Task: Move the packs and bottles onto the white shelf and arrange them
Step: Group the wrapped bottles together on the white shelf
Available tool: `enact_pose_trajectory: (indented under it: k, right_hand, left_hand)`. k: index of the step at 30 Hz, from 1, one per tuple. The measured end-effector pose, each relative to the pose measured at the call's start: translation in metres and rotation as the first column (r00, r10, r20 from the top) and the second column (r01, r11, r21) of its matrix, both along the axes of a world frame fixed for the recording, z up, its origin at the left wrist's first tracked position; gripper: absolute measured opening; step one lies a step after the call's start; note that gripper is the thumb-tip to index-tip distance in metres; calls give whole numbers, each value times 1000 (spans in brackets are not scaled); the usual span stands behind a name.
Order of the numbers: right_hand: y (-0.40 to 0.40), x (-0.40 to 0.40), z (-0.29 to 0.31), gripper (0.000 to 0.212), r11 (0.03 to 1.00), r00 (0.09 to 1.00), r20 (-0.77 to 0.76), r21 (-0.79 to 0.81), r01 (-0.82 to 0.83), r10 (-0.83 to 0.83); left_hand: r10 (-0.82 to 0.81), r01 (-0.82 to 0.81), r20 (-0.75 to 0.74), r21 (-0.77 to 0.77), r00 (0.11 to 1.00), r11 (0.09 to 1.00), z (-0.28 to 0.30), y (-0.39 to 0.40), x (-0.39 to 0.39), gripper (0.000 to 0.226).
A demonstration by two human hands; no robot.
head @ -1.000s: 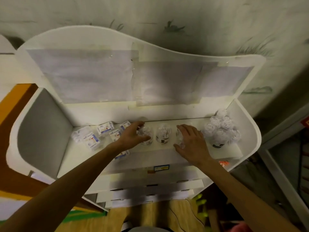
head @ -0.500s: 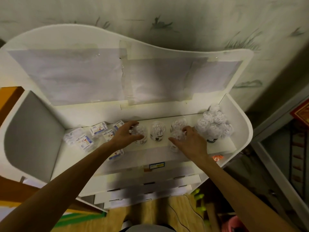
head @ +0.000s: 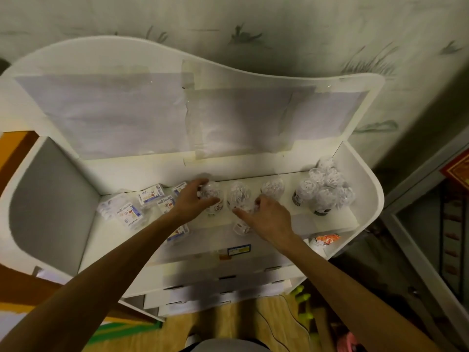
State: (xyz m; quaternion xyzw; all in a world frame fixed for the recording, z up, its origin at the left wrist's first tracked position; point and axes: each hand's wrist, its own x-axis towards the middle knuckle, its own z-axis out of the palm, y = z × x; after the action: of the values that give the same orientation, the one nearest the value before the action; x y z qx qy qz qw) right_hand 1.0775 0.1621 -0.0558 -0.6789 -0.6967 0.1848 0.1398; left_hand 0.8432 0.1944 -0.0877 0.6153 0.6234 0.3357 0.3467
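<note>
Left hand [head: 189, 199] grips a bottle [head: 212, 196] on the shelf [head: 365, 189]; right hand [head: 269, 219] pinches a second bottle [head: 239, 199]. Packs [head: 132, 209] lie left.

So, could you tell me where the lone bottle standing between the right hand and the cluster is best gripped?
Probably around the upper body of the lone bottle, coming from the front with the right hand. It stands upright with open shelf on both sides, so fingers can wrap it; the back panel blocks the rear.

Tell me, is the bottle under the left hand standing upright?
Upright: the bottle shows its cap from above, and the left hand grips it.
</note>
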Motion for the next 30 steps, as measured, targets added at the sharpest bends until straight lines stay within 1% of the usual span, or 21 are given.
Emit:
enact_pose_trajectory:
  k: [4,6,9,13,15,17,19,20,21,23,25,27,29,30]
  right_hand:
    - [-8,-13,-10,87,990,994,-81,-117,-81,72]
    - [-11,-9,-14,82,983,975,-209,-145,-111,79]
    - [-15,-2,-19,72,979,912,-408,-169,-117,39]
    - [-23,-14,-32,72,988,842,-538,-145,-56,-32]
    - [-28,-24,-38,69,984,785,-618,-158,-79,-36]
    - [-33,-32,-43,71,979,754,-657,-169,-113,-26]
    - [-37,-34,-48,77,989,766,-643,-125,-76,-23]
    - [-39,-32,-50,76,995,784,-621,-87,-44,-20]
    - [-40,-29,-50,71,999,803,-596,-36,-14,-11]
    - [-39,-18,-48,59,992,845,-534,122,34,36]
    - [-28,-4,-42,54,956,879,-473,279,85,60]
    - [-7,13,-35,54,906,906,-423,393,159,24]
    - [19,29,-28,59,880,935,-355,437,185,-20]
    - [33,37,-25,63,897,951,-309,413,159,-26]
  left_hand:
    - [20,-20,4,75,1000,997,1,-4,2,71]
    - [42,-43,11,64,999,997,-3,-5,0,65]
    - [39,-39,41,-2,998,999,-5,-5,0,57]
    - [10,-4,117,-50,993,999,-5,-1,1,54]
    - [-5,13,132,-60,991,998,-5,0,4,54]
    - [-19,29,133,-70,991,997,-3,1,5,55]
    - [-51,62,126,-85,991,994,-1,2,4,57]
    - [-66,77,123,-89,990,993,-1,3,2,58]
    - [-76,88,120,-93,990,992,-1,3,-1,58]
    - [-82,91,111,-85,990,992,-1,1,-3,61]
    - [-67,72,93,-52,993,996,-2,-4,-1,65]
    - [-68,70,84,-18,994,997,-7,-9,5,69]
    - [-80,80,17,-13,997,997,-10,-14,12,73]
    - [-84,84,-33,-10,996,996,-12,-16,15,77]
